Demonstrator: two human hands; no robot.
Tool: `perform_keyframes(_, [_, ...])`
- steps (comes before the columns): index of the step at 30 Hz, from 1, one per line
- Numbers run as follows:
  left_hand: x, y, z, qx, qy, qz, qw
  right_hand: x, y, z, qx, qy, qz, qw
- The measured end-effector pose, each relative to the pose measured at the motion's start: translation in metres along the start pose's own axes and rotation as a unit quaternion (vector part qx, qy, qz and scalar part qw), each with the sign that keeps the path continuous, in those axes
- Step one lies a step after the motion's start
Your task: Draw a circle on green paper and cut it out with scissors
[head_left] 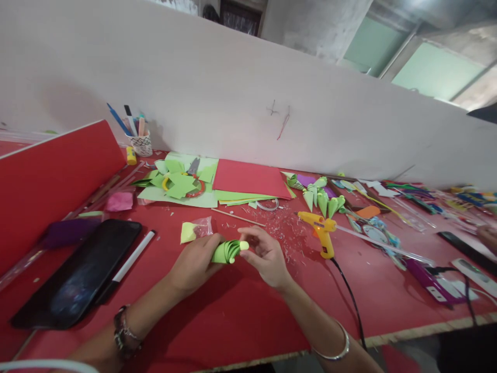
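Observation:
My left hand is closed around a rolled green paper piece, whose wound layers show at its right end. A pale yellow, clay-like lump sits at that end, and a smaller pale bit shows just below it. My right hand has its thumb and index finger on either side of the lump, with the thumb touching it; the other fingers are curled. Just behind my left hand lies a small clear packet with similar yellow material in it.
A yellow glue gun stands to the right, its black cord running to the table edge. Behind lie scissors on green paper scraps, a red sheet and several green paper cones. A phone and a marker are at left.

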State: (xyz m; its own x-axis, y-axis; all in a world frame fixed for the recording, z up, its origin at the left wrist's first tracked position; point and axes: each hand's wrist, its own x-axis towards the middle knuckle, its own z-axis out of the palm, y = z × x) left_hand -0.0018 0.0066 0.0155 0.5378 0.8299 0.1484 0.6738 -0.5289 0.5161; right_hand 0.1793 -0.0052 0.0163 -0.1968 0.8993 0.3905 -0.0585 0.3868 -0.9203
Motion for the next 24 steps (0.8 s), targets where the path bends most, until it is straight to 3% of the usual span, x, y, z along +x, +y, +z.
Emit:
perform_keyframes(4, [-0.001,0.001,0.0,-0.014,0.002,-0.008,1.0,0.001,-0.002,-0.001,-0.008,-0.011,-0.002,1.0])
perform_keyframes(8, [-0.001,0.004,-0.001,-0.165,-0.001,-0.004,0.986,0.001,-0.005,-0.002,0.002,-0.015,0.004,1.0])
perform_keyframes(11, [0.0,0.004,-0.001,-0.294,-0.072,-0.011,0.953,0.002,-0.005,-0.002,0.015,-0.023,0.016,0.999])
perform_keyframes(14, [0.001,0.003,-0.001,-0.327,-0.138,-0.015,0.935,0.002,-0.005,-0.002,0.032,-0.033,0.027,0.999])
perform_keyframes(24, [0.002,0.001,0.009,-0.288,-0.071,-0.047,0.954,0.003,-0.003,-0.002,0.004,-0.02,0.06,0.998])
